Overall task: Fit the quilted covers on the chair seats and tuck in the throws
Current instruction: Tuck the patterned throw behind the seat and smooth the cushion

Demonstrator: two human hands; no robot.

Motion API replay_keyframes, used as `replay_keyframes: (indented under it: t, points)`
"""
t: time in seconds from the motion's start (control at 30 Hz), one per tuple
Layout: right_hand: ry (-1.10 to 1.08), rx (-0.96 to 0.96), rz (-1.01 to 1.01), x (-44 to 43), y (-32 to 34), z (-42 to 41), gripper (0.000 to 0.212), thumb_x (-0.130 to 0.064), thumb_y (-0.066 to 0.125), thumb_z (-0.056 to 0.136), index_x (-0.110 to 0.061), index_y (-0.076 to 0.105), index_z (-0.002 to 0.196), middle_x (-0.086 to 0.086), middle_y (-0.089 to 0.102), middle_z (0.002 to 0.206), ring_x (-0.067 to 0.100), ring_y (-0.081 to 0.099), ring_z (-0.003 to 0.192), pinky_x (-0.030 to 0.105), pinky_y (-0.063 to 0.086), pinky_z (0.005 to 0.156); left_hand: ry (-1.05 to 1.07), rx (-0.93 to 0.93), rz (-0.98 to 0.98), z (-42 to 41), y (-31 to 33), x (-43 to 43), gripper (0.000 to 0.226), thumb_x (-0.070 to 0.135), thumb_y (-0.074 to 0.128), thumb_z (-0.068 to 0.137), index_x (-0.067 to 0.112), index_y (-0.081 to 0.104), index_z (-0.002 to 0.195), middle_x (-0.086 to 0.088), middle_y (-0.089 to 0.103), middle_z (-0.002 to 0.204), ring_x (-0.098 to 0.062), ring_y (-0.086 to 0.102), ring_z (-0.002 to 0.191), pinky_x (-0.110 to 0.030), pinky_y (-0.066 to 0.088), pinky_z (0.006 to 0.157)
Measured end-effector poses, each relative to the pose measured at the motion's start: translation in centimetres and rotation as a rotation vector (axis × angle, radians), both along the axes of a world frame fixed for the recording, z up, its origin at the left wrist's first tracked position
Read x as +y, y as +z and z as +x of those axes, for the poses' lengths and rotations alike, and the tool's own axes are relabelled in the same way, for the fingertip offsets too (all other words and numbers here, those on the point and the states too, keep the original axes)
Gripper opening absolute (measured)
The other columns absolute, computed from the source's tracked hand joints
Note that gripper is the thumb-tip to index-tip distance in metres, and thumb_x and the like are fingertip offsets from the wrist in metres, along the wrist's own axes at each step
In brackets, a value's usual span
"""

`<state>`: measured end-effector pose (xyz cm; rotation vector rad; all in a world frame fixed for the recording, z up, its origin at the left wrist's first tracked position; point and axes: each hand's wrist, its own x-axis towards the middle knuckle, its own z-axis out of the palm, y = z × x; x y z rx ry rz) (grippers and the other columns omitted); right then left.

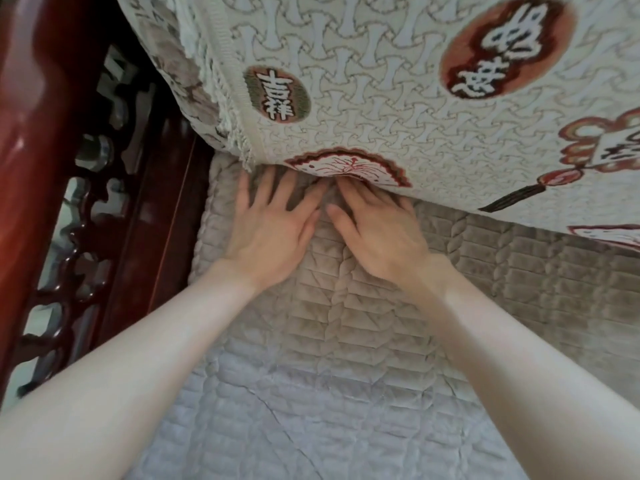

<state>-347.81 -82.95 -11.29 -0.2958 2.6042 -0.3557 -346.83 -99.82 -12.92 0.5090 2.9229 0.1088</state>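
Observation:
A grey-beige quilted seat cover (346, 323) lies flat over the chair seat. Above it a cream patterned throw (381, 98) with red medallions and a fringed left edge hangs down the backrest. Its lower edge meets the seat at the back. My left hand (273, 223) lies flat on the cover, fingers spread and straight, tips at the crease under the throw. Beside it my right hand (374, 226) presses with straight fingers into the same crease, fingertips partly hidden under the throw's edge.
A dark red carved wooden armrest (69, 168) with openwork runs along the left side, close to the cover's edge. The quilted cover stretches on to the right and toward me.

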Motion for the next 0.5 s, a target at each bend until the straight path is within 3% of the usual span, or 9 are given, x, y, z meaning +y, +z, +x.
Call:
replay_keyframes:
  t: [0.13,0.27,0.37,0.5]
  points:
    - [-0.026,-0.006,-0.01,0.8,0.6,1.9,0.059,-0.051,0.019,0.101,-0.028,0.009,0.155,-0.008,0.011,0.162,0.013,0.008,0.148,0.036,-0.002,0.118,-0.029,-0.046,-0.074,-1.8,0.0,-0.1,0.048,0.039,0.033,0.095,0.022,0.054,0.135,-0.02,0.055,0.126,-0.046,0.053,0.112,-0.064,0.035,0.097]
    - [-0.158,-0.017,0.02,2.5,0.2,1.3,0.056,-0.049,0.019,0.102,-0.029,0.016,0.154,-0.009,0.02,0.16,0.014,0.014,0.147,0.039,0.001,0.117,-0.013,-0.02,-0.066,-0.1,0.2,1.2,0.05,0.038,0.033,0.096,0.019,0.05,0.139,-0.02,0.055,0.129,-0.047,0.05,0.117,-0.062,0.032,0.103]
    - [-0.113,-0.003,0.042,2.9,0.0,0.9,0.056,-0.05,0.02,0.102,-0.028,0.019,0.153,-0.009,0.023,0.159,0.015,0.018,0.146,0.039,0.007,0.115,-0.034,-0.029,-0.07,-0.1,0.3,2.9,0.053,0.042,0.028,0.097,0.019,0.049,0.14,-0.017,0.052,0.136,-0.048,0.048,0.12,-0.063,0.028,0.107]
    - [-0.131,-0.016,0.067,3.9,0.2,3.0,0.059,-0.053,0.017,0.101,-0.029,0.013,0.155,-0.008,0.017,0.161,0.018,0.011,0.148,0.042,-0.002,0.119,-0.003,-0.092,-0.091,-1.0,0.3,3.1,0.056,0.042,0.022,0.096,0.016,0.05,0.138,-0.015,0.049,0.137,-0.05,0.046,0.12,-0.065,0.024,0.108]
